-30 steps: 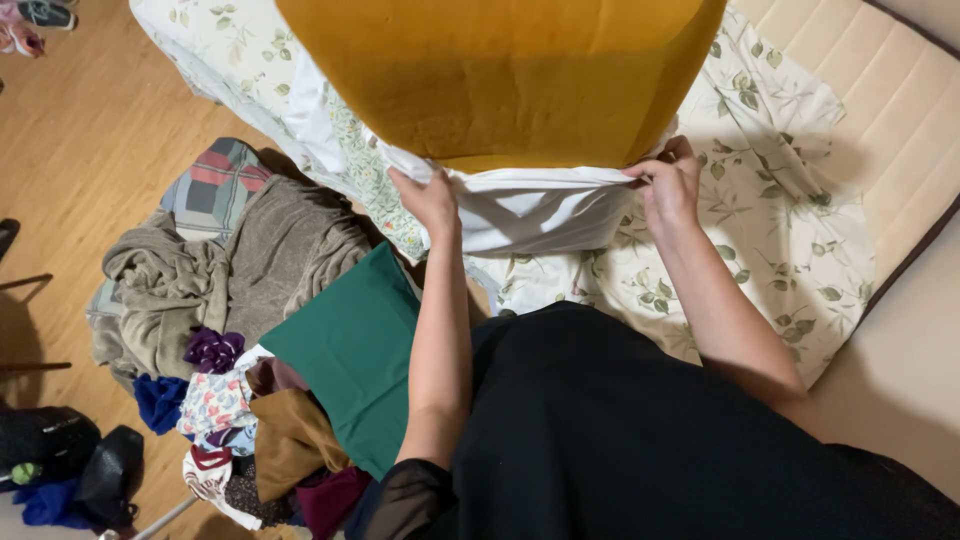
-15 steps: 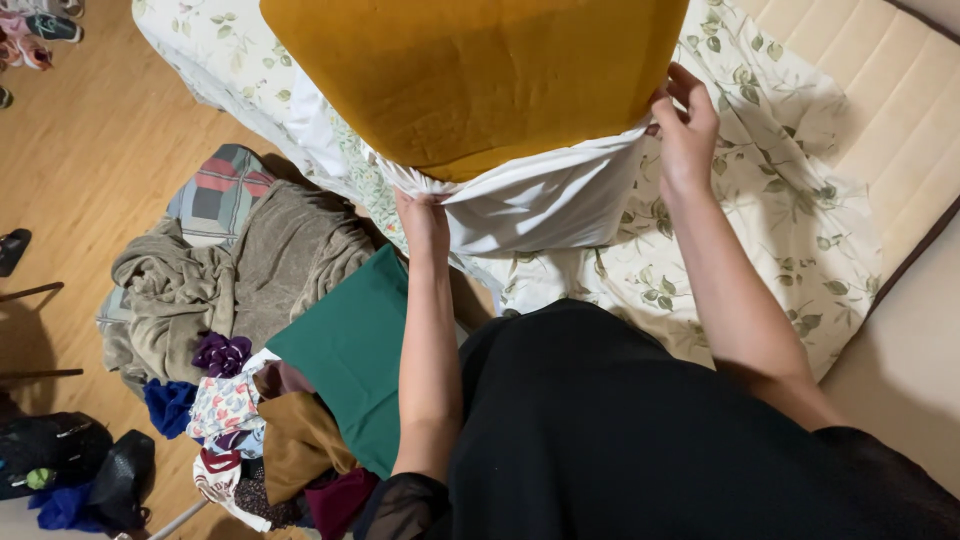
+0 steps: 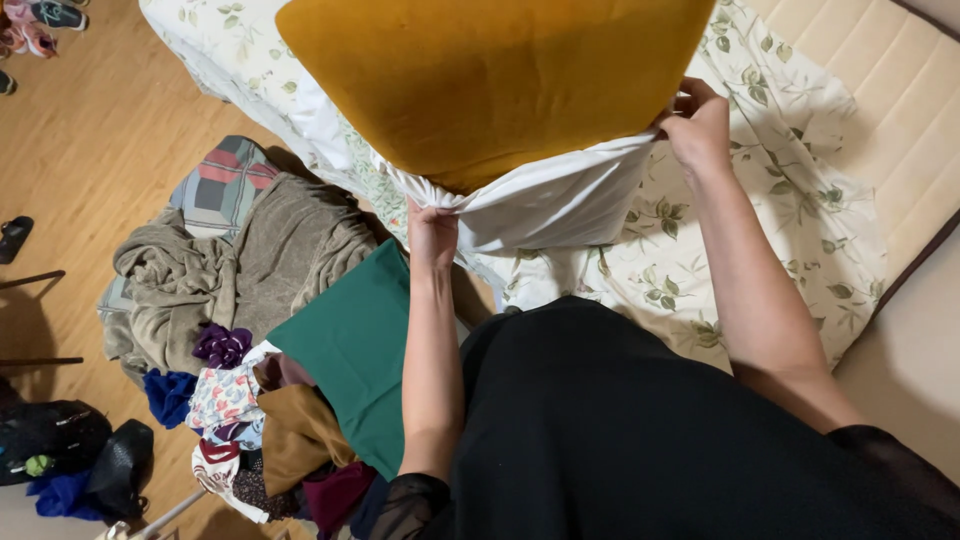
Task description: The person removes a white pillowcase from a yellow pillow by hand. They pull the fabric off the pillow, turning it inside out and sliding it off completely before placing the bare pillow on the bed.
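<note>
1. A plump mustard-yellow pillow (image 3: 500, 80) hangs above the floral-sheeted bed (image 3: 800, 210), half inside a white pillowcase (image 3: 550, 205).
2. Left hand (image 3: 432, 228) and right hand (image 3: 700, 125), fingers clamped, grip the pillowcase's edge.

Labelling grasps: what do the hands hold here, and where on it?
Both hands grip the white pillowcase at its open edge: left hand at the lower corner, right hand at the upper corner, with the mustard cushion partly inside.

Wooden floor (image 3: 110, 130), grey-brown blanket (image 3: 250, 265) heaped over a plaid cushion (image 3: 215, 180); green cloth (image 3: 355, 350) beside a pile of mixed clothes (image 3: 265, 430); black bags (image 3: 75, 450) at the lower left; shoes (image 3: 40, 25) at the top left
</note>
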